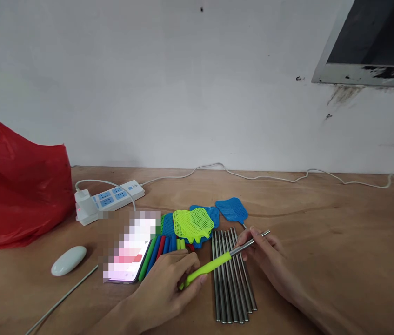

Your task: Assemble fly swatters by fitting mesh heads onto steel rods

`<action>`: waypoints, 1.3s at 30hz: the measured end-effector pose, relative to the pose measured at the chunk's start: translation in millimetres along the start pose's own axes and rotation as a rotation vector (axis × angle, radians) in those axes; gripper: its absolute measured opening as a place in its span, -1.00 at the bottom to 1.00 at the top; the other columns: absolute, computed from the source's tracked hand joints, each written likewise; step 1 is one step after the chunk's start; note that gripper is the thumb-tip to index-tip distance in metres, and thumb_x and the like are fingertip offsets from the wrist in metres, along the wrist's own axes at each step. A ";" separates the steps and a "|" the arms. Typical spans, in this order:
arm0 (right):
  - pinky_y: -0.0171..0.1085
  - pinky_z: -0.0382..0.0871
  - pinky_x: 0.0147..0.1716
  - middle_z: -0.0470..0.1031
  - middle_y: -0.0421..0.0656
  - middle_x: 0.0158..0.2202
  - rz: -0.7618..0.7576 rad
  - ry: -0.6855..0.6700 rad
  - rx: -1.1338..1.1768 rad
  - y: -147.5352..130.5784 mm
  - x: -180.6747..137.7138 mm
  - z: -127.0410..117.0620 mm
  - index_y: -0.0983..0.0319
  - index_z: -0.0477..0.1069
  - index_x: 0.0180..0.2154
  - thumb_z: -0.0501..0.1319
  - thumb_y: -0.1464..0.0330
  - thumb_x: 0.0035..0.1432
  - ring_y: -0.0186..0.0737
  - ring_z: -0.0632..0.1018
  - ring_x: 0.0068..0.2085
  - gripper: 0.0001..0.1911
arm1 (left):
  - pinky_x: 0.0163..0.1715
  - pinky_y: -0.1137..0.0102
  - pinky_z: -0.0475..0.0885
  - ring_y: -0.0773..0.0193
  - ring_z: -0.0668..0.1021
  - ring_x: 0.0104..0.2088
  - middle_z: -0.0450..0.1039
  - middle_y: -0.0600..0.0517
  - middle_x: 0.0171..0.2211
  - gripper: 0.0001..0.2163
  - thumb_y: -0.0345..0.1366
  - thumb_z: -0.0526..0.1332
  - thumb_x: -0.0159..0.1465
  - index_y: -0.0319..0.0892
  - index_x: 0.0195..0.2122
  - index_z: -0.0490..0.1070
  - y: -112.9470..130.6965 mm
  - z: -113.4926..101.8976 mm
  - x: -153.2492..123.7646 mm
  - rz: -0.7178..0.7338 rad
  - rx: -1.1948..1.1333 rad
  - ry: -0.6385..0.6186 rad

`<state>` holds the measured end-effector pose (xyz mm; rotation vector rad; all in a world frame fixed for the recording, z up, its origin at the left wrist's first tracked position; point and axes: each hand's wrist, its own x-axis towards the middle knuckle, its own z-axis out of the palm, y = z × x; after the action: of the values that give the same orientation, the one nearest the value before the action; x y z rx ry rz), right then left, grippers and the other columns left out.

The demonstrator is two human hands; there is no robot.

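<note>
My left hand (169,284) is closed around the lower end of a yellow-green handle sleeve (214,265). The sleeve sits on one end of a metal tube (247,246), and the fingers of my right hand (268,253) grip that tube. Both hands hold this one piece at a slant, above a row of several bare metal tubes (228,284) on the table. A blue fly swatter head (232,209) lies just beyond my right fingers, its thin metal stem running toward them; whether they touch it is hidden. Several loose sleeves (153,253) lie beyond my left hand, partly covered by it.
Yellow-green mesh swatter heads (195,223) overlap blue ones at the middle. Left of the sleeves is a lit phone (130,251), partly pixelated. Further left are a white computer mouse (69,261), a power strip (113,200) and a red plastic bag (22,190). A cable (263,177) runs along the wall.
</note>
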<state>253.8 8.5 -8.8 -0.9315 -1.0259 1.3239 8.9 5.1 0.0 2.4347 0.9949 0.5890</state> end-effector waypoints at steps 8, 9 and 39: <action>-0.27 0.33 -0.36 0.46 -0.14 -0.42 0.023 -0.006 -0.007 -0.8 -2.3 -1.3 0.21 0.58 -0.52 0.33 -0.04 0.09 -0.27 0.37 -0.42 -0.55 | -0.48 0.43 0.18 0.31 0.36 -0.47 0.27 0.14 -0.49 -0.80 -0.26 0.10 0.42 -0.12 -0.38 0.21 0.0 0.6 -2.1 0.010 0.000 -0.007; -0.26 0.32 -0.35 0.46 -0.14 -0.42 0.019 -0.008 -0.015 0.1 -2.2 -2.0 0.21 0.58 -0.51 0.32 -0.04 0.11 -0.27 0.37 -0.42 -0.55 | -0.49 0.43 0.18 0.31 0.36 -0.48 0.26 0.14 -0.49 -0.80 -0.26 0.10 0.42 -0.12 -0.39 0.21 0.1 0.6 -1.6 0.012 0.002 -0.007; -0.43 0.29 -0.61 0.43 -0.23 -0.57 0.020 -0.093 0.035 1.9 -5.1 -5.0 0.24 0.53 -0.36 0.34 0.08 0.17 -0.36 0.43 -0.54 -0.67 | -0.39 0.34 0.23 0.21 0.38 -0.42 0.29 0.08 -0.44 -0.69 -0.28 -0.18 0.52 -0.11 -0.38 0.16 0.3 2.4 -4.5 0.079 0.014 -0.066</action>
<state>258.1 3.7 -12.4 -0.8626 -1.0630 1.4086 7.5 1.1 -2.8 2.4987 0.8834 0.5262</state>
